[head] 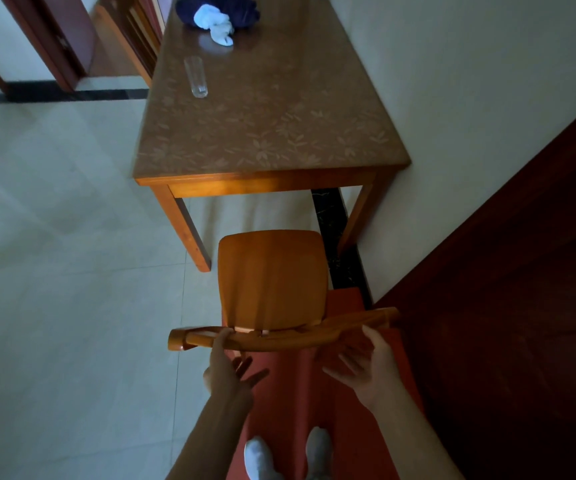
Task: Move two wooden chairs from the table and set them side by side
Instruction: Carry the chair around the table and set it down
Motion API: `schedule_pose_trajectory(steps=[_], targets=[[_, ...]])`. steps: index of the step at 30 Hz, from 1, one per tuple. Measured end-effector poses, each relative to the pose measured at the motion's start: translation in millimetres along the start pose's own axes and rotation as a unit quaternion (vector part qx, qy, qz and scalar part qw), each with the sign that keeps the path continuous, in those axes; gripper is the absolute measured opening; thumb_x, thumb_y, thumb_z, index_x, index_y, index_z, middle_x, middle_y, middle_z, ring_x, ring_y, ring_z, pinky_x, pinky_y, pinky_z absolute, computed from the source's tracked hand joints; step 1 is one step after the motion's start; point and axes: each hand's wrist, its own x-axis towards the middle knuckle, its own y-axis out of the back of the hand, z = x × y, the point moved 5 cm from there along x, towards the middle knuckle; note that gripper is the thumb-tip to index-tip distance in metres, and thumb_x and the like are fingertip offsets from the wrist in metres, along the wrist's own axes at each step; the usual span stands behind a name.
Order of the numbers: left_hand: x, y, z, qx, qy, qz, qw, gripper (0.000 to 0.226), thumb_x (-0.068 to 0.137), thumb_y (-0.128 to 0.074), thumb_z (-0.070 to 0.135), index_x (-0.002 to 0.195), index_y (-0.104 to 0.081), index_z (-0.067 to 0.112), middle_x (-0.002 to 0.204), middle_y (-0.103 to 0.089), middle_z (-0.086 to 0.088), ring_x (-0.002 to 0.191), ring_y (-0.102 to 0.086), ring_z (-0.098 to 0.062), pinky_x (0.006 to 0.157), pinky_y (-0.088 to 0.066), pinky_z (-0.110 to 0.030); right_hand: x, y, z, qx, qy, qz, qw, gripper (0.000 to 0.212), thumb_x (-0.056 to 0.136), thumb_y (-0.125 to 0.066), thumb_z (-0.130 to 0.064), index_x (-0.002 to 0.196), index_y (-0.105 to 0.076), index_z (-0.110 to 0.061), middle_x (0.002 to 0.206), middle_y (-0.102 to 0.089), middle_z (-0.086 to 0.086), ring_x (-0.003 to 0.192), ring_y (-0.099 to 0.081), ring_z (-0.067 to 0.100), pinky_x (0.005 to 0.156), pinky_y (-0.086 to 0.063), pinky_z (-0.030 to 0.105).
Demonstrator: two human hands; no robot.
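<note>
Wooden chair (272,282) sits on the floor straight ahead of the person, seat pointing toward the worktop (266,109), clear of its near edge, between its two front legs' line and the person's feet. Chair's curved top rail (279,336) runs left-right across the view, right end tilted slightly up and away; that rail is the long axis to grab. Left hand (227,370) is fingers spread, one fingertip touching the rail's left part, not closed round it. Right hand (366,367) is spread too, palm up just under the rail's right end, thumb near it, holding nothing. Both about equally near; left already in contact. Second chair only partly visible far left of worktop, unclear.
</note>
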Motion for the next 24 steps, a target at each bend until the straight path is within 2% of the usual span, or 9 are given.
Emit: schedule_pose_trajectory(steps=[5, 10, 12, 14, 15, 16, 19, 21, 24], targets=[[8.1, 17.3, 0.6, 0.001, 0.016, 0.007, 1.0, 0.078, 0.084, -0.066, 0.038, 0.146, -0.028, 0.011, 0.145, -0.037, -0.023, 0.123, -0.045, -0.043, 0.089, -0.045, -0.068, -1.6, 18.0, 10.7, 0.047, -0.015, 0.001, 0.999, 0.052, 0.095, -0.062, -0.037, 0.137, -0.052, -0.007, 0.129, -0.055, 0.024, 0.122, -0.055, 0.037, 0.094, -0.05, 0.066], [13.0, 9.2, 10.6, 0.003, 0.023, -0.023, 0.999, 0.078, 0.082, -0.068, 0.039, 0.144, -0.03, 0.01, 0.14, -0.041, -0.023, 0.116, -0.049, -0.042, 0.088, -0.047, -0.064, -4.1, -26.3, 22.6, 0.035, -0.018, -0.077, 0.996, 0.055, 0.093, -0.062, -0.046, 0.134, -0.059, -0.009, 0.133, -0.056, 0.023, 0.121, -0.057, 0.038, 0.085, -0.054, 0.063], [16.6, 3.1, 16.1, 0.006, 0.03, -0.034, 0.999, 0.077, 0.081, -0.07, 0.041, 0.141, -0.034, 0.009, 0.136, -0.045, -0.022, 0.116, -0.051, -0.042, 0.088, -0.047, -0.064, -1.5, -44.0, 23.7, 0.011, -0.025, -0.103, 0.994, 0.055, 0.092, -0.063, -0.051, 0.125, -0.063, -0.008, 0.11, -0.066, 0.02, 0.093, -0.067, 0.03, 0.093, -0.051, 0.065], [19.6, -2.5, 20.5, 0.011, 0.031, -0.051, 0.998, 0.067, 0.08, -0.07, 0.041, 0.132, -0.044, 0.007, 0.132, -0.051, -0.024, 0.114, -0.053, -0.043, 0.087, -0.047, -0.065, 4.5, -53.7, 26.3, -0.01, -0.036, -0.088, 0.995, 0.047, 0.091, -0.064, -0.051, 0.104, -0.064, -0.007, 0.065, -0.064, 0.013, 0.054, -0.065, 0.021, 0.097, -0.05, 0.065], [21.6, -5.9, 21.8, 0.011, 0.034, -0.057, 0.998, 0.062, 0.08, -0.071, 0.041, 0.127, -0.047, 0.007, 0.13, -0.053, -0.024, 0.113, -0.054, -0.043, 0.087, -0.047, -0.065, 8.6, -57.7, 26.7, -0.017, -0.038, -0.07, 0.997, 0.044, 0.09, -0.065, -0.05, 0.101, -0.062, -0.007, 0.054, -0.06, 0.011, 0.043, -0.061, 0.019, 0.095, -0.051, 0.065], [23.9, -7.6, 21.4, 0.011, 0.039, -0.058, 0.998, 0.061, 0.08, -0.072, 0.04, 0.125, -0.048, 0.007, 0.129, -0.054, -0.025, 0.112, -0.055, -0.043, 0.086, -0.047, -0.065, 12.2, -60.1, 27.8, -0.019, -0.036, -0.05, 0.998, 0.044, 0.09, -0.068, -0.046, 0.107, -0.062, -0.006, 0.056, -0.06, 0.012, 0.041, -0.06, 0.02, 0.091, -0.054, 0.065], [30.4, -13.7, 18.0, 0.008, 0.054, -0.048, 0.997, 0.065, 0.079, -0.074, 0.035, 0.13, -0.043, 0.007, 0.129, -0.054, -0.025, 0.108, -0.057, -0.045, 0.088, -0.045, -0.068, 17.9, -66.4, 26.9, -0.006, -0.03, 0.003, 1.0, 0.056, 0.089, -0.073, -0.034, 0.133, -0.057, -0.004, 0.097, -0.066, 0.021, 0.068, -0.066, 0.033, 0.075, -0.059, 0.063], [34.6, -15.9, 14.9, 0.008, 0.06, -0.032, 0.998, 0.065, 0.081, -0.073, 0.029, 0.134, -0.041, 0.008, 0.13, -0.053, -0.023, 0.108, -0.057, -0.045, 0.087, -0.047, -0.068, 18.4, -68.1, 25.8, 0.023, -0.043, 0.012, 0.999, 0.056, 0.091, -0.071, -0.032, 0.138, -0.054, -0.006, 0.122, -0.062, 0.025, 0.096, -0.065, 0.042, 0.067, -0.057, 0.063], [39.4, -17.7, 13.8, 0.016, 0.071, -0.015, 0.997, 0.06, 0.084, -0.069, 0.016, 0.136, -0.039, 0.008, 0.132, -0.052, -0.023, 0.11, -0.056, -0.046, 0.083, -0.048, -0.067, 20.9, -64.5, 24.0, 0.072, -0.056, -0.012, 0.996, 0.054, 0.093, -0.066, -0.032, 0.14, -0.052, -0.008, 0.13, -0.059, 0.026, 0.113, -0.059, 0.048, 0.075, -0.055, 0.068]])
